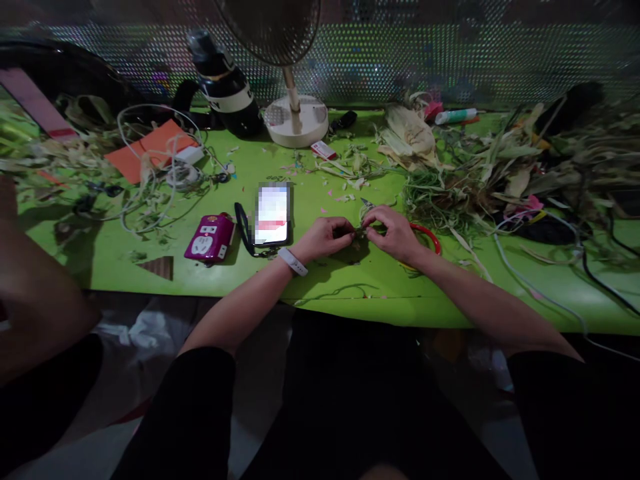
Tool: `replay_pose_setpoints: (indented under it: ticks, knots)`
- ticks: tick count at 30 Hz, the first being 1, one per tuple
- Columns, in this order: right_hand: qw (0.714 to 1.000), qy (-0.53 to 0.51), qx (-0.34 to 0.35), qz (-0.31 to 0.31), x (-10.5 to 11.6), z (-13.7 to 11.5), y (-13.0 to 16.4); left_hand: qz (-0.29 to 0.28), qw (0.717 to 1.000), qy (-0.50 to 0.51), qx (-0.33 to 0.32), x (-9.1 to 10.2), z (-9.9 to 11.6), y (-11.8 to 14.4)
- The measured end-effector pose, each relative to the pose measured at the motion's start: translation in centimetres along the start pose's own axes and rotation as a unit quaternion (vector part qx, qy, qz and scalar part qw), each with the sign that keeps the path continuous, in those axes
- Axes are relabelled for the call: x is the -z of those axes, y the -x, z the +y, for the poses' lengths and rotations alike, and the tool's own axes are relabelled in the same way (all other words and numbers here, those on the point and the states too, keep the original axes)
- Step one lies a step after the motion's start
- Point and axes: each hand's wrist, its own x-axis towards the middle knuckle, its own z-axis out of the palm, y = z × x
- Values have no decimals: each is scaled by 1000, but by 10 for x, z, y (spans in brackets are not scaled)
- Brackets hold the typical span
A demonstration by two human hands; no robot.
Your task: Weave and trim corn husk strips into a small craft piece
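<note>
My left hand and my right hand meet just above the green table, each in a pinch. Between their fingertips is a small bit of dry, stringy plant material, too small to make out well. Under my right hand lie scissors with red handles; their tip shows beyond the fingers and the rest is partly hidden. To the left of my left hand a phone lies with its screen lit. A heap of dried leaves and green strands lies to the right of my right hand.
A fan and a black bottle stand at the back. A purple power socket block, a white cable and an orange sheet lie left. Corn husks lie back right. Another person's arm reaches in at left.
</note>
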Motion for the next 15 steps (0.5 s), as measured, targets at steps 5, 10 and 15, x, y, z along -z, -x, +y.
replay_pose_setpoints:
  ticks: [5,10,15]
  knots:
    - [999,23,-3,-38,0,-1,1,-2,1000,-2,-4,0,1,0]
    - [998,47,30,-41,-3,2,0,-9,1000,-4,-7,0,1,-1]
    - [999,36,13,-18,0,0,1,-11,1000,-4,-6,0,0,-1]
